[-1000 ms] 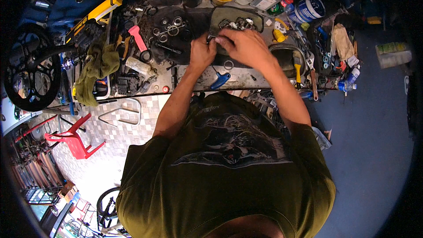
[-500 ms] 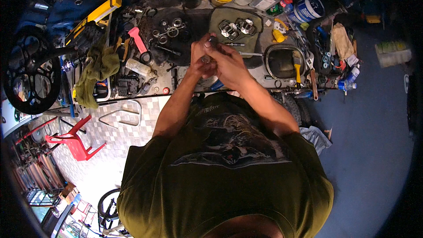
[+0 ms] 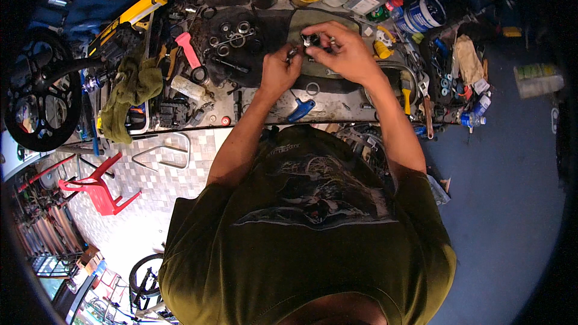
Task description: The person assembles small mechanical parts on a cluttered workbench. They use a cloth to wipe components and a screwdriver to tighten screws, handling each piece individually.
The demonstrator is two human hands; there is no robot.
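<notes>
On the green cloth mat (image 3: pixel 313 19), my right hand (image 3: pixel 352 57) curls its thumb and fingers around a black and silver bike pedal (image 3: pixel 310 40). Part of it is hidden by the fingers, and the second pedal cannot be made out under the hand. Close beside it on the left, my left hand (image 3: pixel 280 71) is closed on a small dark metal part (image 3: pixel 292 53), whose kind does not show. A blue-handled T-handle wrench (image 3: pixel 301 109) lies nearer to me on the bench, with a metal ring (image 3: pixel 312 89) above it.
Rings and bearings (image 3: pixel 238 33) lie on a dark mat to the left, near a pink-handled tool (image 3: pixel 188 51). A black tray, a yellow brush (image 3: pixel 406 95) and an adjustable wrench (image 3: pixel 423 87) are on the right. Bottles and tubs line the back.
My hands were clasped together and have come apart. The right hand moved right and forward onto the pedal; the left drew slightly left. The blue wrench handle and ring now show.
</notes>
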